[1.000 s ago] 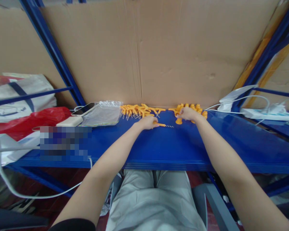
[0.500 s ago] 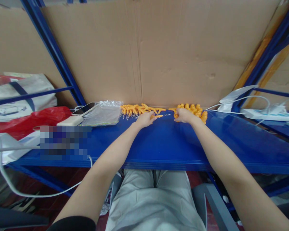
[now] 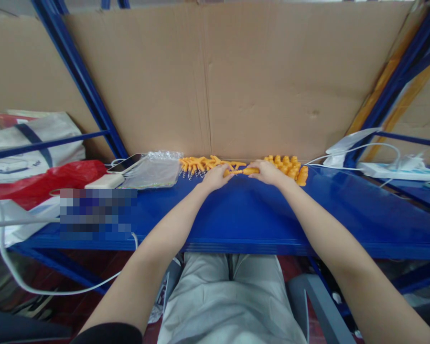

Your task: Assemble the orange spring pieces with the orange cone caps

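My left hand (image 3: 214, 178) is closed around the orange handle of a corkscrew (image 3: 229, 172), its metal spiral pointing right. In my right hand (image 3: 271, 173) is an orange sleeve (image 3: 250, 170), pinched by the fingers and lined up with the spiral. The sleeve's left end meets the spiral, and only a short bit of metal shows between the two. Behind my left hand lies a row of orange-handled corkscrews (image 3: 192, 165) with their spirals toward me. Several orange sleeves (image 3: 290, 167) stand in a cluster behind and right of my right hand.
A blue table (image 3: 243, 210) lies under my hands, with a cardboard wall (image 3: 258, 86) behind it. To the left are a clear plastic bag (image 3: 152, 174), a phone (image 3: 127, 163), a white box (image 3: 104, 181) and a red bag (image 3: 71, 172). White cables (image 3: 344, 166) run at right.
My right hand has moved left from the sleeve cluster, bringing a sleeve to the corkscrew's spiral. More of the spiral is covered now. My left hand has stayed almost still.
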`<state>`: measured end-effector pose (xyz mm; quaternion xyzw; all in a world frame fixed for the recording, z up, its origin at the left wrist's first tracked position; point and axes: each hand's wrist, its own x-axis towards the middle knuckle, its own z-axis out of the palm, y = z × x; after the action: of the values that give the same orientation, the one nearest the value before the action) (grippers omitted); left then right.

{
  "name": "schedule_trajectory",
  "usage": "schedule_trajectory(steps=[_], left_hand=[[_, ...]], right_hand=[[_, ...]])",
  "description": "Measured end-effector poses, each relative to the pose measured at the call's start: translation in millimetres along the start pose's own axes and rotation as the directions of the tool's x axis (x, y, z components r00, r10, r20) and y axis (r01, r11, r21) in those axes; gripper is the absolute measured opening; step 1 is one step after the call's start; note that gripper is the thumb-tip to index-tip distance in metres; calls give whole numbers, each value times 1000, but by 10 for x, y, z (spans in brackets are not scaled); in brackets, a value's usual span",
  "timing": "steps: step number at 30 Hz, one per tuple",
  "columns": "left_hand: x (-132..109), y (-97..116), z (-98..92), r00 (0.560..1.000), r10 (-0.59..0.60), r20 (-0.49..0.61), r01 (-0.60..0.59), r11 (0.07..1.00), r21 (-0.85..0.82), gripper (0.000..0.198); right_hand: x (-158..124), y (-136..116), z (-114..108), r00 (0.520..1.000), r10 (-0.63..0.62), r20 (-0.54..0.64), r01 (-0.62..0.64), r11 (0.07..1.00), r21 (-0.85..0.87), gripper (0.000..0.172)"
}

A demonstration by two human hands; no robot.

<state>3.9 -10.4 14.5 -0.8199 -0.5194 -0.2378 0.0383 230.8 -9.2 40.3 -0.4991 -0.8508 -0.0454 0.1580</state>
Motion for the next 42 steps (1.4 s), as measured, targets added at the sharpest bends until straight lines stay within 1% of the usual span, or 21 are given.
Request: schedule_trajectory(steps=[4,9,13,15,17,19,22,26,28,31,35,36,39,42], left_hand=[[-6,-27,-5,997,24,-73,-26,999,-33,24],[-4,-68,-20,996,25,-88,-30,998,-57,23],[2,-76,-20,996,-3,-94,-1,999,-46,27],[4,-78,-22,996,-10,-93,7,999,-40,28],[5,-77,-30,996,-16,-88,13,999,-40,29],[4,-75,-43,996,-24,-82,21,999,-40,28],[0,-73,-56,996,-31,-82,28,999,-35,28],[-4,-76,-39,994,7,-105,-10,999,-33,28],[-5,-80,-24,992,30,-119,-34,999,-34,26],[-5,-87,-11,989,44,-138,-50,998,-42,23],[-5,-86,-17,989,36,-140,-43,998,-50,22],[-6,-80,-21,990,30,-137,-37,998,-49,23],[-10,-57,-29,992,5,-125,-10,999,-34,25],[-15,-39,-35,994,-11,-113,9,1000,-18,28]], right_hand=[[23,-4,65,997,-80,-8,80,996,40,33],[41,13,110,993,-103,-65,111,985,134,34],[46,13,122,995,-62,-83,81,966,245,39],[41,27,116,996,-12,-90,40,951,308,46],[32,51,100,998,40,-51,-17,919,393,55],[18,73,71,996,83,17,-81,874,479,58],[-13,75,14,985,157,75,-171,792,586,47],[-65,13,-59,956,239,169,-284,618,733,33],[-82,-22,-74,944,261,202,-319,564,761,27],[-83,-57,-62,930,286,230,-354,539,764,31],[-70,-52,-37,920,305,248,-382,546,746,40],[-73,-42,-39,920,298,253,-382,549,743,40],[-97,-4,-63,925,241,295,-381,545,747,34],[-125,21,-86,920,216,326,-391,529,753,42]])
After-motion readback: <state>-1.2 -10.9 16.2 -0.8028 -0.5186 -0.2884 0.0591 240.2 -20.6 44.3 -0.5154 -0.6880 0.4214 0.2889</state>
